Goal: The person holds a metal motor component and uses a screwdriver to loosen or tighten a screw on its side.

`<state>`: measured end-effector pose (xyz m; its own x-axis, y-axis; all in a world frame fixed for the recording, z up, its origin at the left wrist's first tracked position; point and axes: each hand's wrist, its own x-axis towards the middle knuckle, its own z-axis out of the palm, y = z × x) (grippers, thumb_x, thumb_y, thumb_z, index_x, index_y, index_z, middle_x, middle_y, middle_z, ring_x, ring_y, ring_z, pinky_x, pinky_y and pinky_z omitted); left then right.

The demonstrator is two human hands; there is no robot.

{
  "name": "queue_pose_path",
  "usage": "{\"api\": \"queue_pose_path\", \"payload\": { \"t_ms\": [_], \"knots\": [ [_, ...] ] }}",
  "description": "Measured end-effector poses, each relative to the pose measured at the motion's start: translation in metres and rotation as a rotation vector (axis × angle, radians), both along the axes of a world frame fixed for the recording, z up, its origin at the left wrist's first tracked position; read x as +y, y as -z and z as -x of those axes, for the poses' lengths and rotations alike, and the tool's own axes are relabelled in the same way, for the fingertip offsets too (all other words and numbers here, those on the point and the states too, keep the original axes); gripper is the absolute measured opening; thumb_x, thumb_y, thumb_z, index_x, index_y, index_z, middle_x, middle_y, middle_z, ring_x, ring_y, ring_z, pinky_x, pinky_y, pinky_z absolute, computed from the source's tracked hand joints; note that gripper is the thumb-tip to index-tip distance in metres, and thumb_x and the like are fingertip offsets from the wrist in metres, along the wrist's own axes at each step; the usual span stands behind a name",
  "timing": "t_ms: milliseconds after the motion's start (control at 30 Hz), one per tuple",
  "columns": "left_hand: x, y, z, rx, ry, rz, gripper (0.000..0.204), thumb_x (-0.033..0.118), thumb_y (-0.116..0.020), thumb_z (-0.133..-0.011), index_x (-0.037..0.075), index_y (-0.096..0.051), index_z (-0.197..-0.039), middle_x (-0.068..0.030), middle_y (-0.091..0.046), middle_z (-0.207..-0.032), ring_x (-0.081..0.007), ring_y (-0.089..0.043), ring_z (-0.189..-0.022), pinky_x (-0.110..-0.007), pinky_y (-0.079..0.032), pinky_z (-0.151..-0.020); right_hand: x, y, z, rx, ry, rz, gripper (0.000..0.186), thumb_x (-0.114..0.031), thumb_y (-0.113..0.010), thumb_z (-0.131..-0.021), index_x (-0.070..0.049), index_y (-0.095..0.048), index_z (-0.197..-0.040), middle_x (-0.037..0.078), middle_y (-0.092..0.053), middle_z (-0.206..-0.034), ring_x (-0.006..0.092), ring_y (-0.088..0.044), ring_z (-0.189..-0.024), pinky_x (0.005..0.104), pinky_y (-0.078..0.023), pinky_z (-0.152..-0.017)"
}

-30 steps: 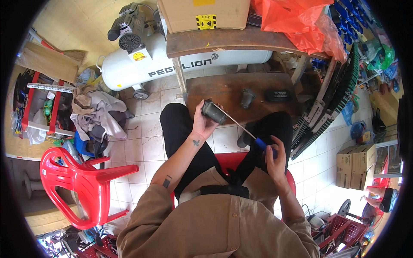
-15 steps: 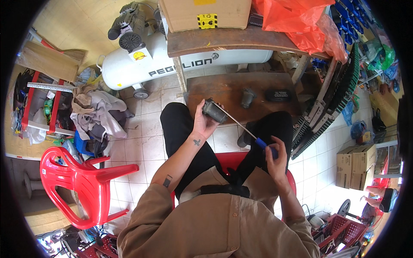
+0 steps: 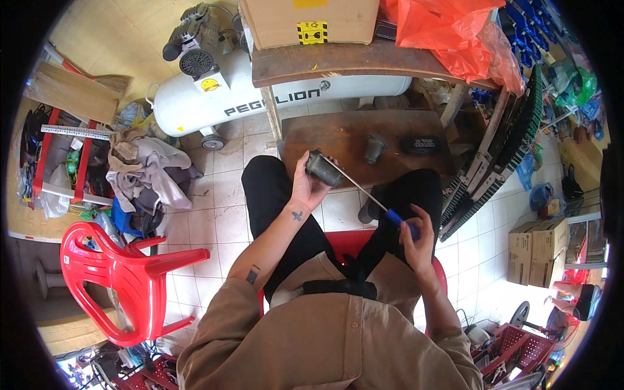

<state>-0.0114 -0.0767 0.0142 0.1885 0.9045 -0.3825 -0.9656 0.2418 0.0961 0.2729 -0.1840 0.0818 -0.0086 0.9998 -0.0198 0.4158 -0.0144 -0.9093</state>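
My left hand [image 3: 312,186] is wrapped round a dark grey cylindrical part, like a small motor housing [image 3: 324,170], held tilted above my knees. My right hand [image 3: 418,235] grips the blue handle of a long screwdriver [image 3: 394,216]. Its metal shaft slants up and left, and the tip meets the upper end of the cylinder; exactly what it touches there is too small to tell. Beyond my hands, on a low brown wooden board, lie a similar dark grey part [image 3: 374,149] and a flat black oval piece [image 3: 421,144].
The low brown board [image 3: 312,130] stands before my knees, under a wooden bench [image 3: 364,62] bearing a cardboard box [image 3: 279,19]. A white air compressor tank [image 3: 188,107] lies behind. A red plastic chair [image 3: 130,273] stands left; a long black toothed track [image 3: 497,156] leans right.
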Motion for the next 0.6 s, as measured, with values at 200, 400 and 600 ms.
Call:
{"api": "queue_pose_path", "payload": {
  "t_ms": [200, 400, 600],
  "knots": [
    [0.001, 0.002, -0.002, -0.027, 0.026, 0.047, 0.035, 0.037, -0.069, -0.090, 0.012, -0.060, -0.112, -0.0113, -0.061, -0.105, -0.0284, -0.060, -0.107, -0.045, -0.047, -0.101, 0.004, 0.018, -0.007, 0.130, -0.008, -0.157, 0.041, -0.013, -0.059, -0.098, -0.001, -0.049, -0.136, 0.011, -0.064, -0.101, 0.0142, -0.061, -0.085, 0.0248, -0.052, -0.064],
    [0.000, 0.004, 0.002, -0.026, 0.001, -0.002, 0.037, 0.037, -0.069, -0.089, 0.012, -0.060, -0.115, -0.0111, -0.061, -0.107, -0.0284, -0.060, -0.107, -0.045, -0.047, -0.102, 0.000, -0.005, -0.008, 0.303, -0.001, 0.252, 0.040, -0.020, -0.050, -0.103, 0.001, -0.047, -0.137, 0.007, -0.064, -0.081, 0.0088, -0.055, -0.059, 0.0216, -0.044, -0.052],
    [0.002, 0.004, 0.001, -0.044, -0.037, 0.050, 0.039, 0.039, -0.070, -0.089, 0.007, -0.059, -0.108, -0.0138, -0.061, -0.107, -0.0305, -0.059, -0.109, -0.046, -0.046, -0.105, 0.003, 0.020, -0.009, -0.015, -0.100, -0.345, 0.037, -0.010, -0.055, -0.099, 0.001, -0.049, -0.134, 0.010, -0.064, -0.096, 0.0111, -0.058, -0.068, 0.0210, -0.044, -0.056]
  ]
}}
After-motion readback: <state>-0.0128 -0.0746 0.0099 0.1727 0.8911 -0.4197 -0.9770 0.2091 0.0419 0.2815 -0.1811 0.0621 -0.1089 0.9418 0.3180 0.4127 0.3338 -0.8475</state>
